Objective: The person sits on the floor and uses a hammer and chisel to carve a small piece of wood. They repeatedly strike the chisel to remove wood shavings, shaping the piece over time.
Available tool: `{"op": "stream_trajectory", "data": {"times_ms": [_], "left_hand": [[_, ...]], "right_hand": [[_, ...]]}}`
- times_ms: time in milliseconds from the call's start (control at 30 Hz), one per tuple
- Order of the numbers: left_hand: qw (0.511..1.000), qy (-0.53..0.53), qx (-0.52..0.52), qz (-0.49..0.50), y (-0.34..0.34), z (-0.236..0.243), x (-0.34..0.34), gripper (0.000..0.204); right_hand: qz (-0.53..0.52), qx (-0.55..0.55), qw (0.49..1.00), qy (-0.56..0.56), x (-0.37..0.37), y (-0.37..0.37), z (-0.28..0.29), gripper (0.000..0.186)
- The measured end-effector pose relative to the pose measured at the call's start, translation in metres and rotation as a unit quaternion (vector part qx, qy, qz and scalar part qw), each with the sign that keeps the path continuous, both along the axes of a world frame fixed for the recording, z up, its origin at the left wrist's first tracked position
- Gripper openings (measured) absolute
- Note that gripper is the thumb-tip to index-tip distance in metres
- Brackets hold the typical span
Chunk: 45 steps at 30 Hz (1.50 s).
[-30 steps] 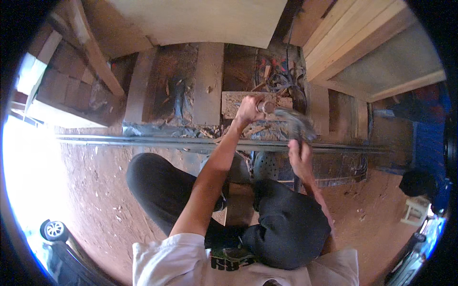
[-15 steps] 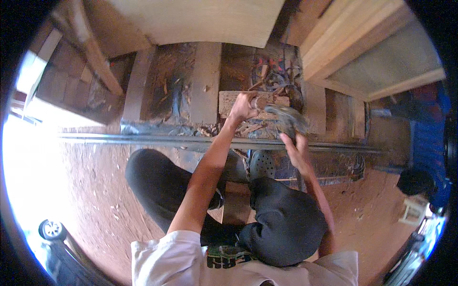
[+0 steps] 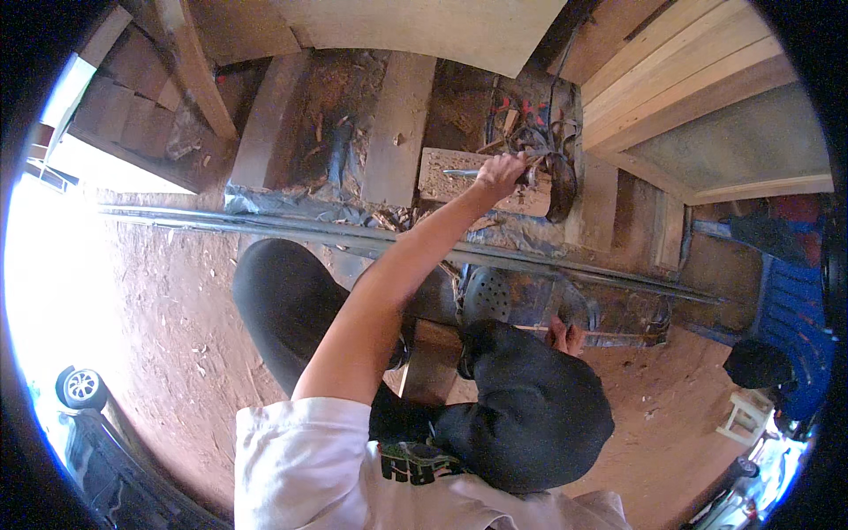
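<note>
Left hand [image 3: 502,174]: in the head view, its grip is curled around a slim metal tool [image 3: 458,172], above the wood block.
Slim metal tool: its shaft sticks out to the left of the fist, over the block's top face; the rest is mostly covered by the hand.
Wood block [image 3: 440,187]: lies under the left hand, beyond the metal rails [image 3: 353,237].
Right hand [image 3: 565,337]: low beside the bent knee [image 3: 539,397], fingers bent; I cannot tell whether its grip is closed on anything.
Dark curved tool [image 3: 583,302]: just beyond the right hand, blurred; whether they touch is unclear.
Cables [image 3: 558,168]: a dark tangle just right of the block.
Planks [image 3: 397,132]: broad timbers lie left of the block, with wood scraps between them.
Grey clog [image 3: 487,296]: a perforated shoe on the near side of the rails.
White stool [image 3: 746,417]: on the reddish ground at far right.
</note>
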<state>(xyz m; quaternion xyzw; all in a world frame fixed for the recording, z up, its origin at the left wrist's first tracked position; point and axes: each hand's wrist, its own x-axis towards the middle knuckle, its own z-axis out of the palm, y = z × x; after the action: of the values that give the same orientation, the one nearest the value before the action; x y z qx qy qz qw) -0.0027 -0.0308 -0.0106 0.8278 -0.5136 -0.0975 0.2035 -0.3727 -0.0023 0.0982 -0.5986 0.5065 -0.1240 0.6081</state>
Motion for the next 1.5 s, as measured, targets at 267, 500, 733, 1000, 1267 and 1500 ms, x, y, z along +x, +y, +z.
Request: {"op": "stream_trajectory", "data": {"times_ms": [267, 500, 733, 1000, 1267, 1500], "left_hand": [[0.929, -0.209, 0.069, -0.298, -0.01, 0.005, 0.009, 0.031], [0.931, 0.035, 0.039, -0.361, 0.081, 0.175, 0.11, 0.05], [0.927, 0.226, -0.294, 0.062, 0.138, 0.187, 0.091, 0.018], [0.869, 0.337, -0.332, 0.144, 0.115, 0.078, 0.056, 0.026], [0.865, 0.377, -0.322, 0.078, 0.105, 0.064, 0.068, 0.014], [0.71, 0.573, -0.409, 0.007, 0.091, 0.044, 0.07, 0.014]], "right_hand": [[0.016, -0.1, 0.964, 0.248, -0.031, 0.015, -0.008, 0.029], [0.033, -0.092, 0.981, 0.165, -0.003, 0.029, -0.006, 0.032], [0.057, -0.086, 0.985, 0.136, 0.021, 0.032, -0.019, 0.036], [0.174, -0.214, 0.948, 0.156, 0.037, 0.02, -0.02, 0.051], [0.165, -0.084, 0.967, 0.173, 0.054, 0.024, -0.011, 0.045], [0.201, -0.057, 0.97, 0.12, 0.114, -0.005, 0.027, 0.045]]}}
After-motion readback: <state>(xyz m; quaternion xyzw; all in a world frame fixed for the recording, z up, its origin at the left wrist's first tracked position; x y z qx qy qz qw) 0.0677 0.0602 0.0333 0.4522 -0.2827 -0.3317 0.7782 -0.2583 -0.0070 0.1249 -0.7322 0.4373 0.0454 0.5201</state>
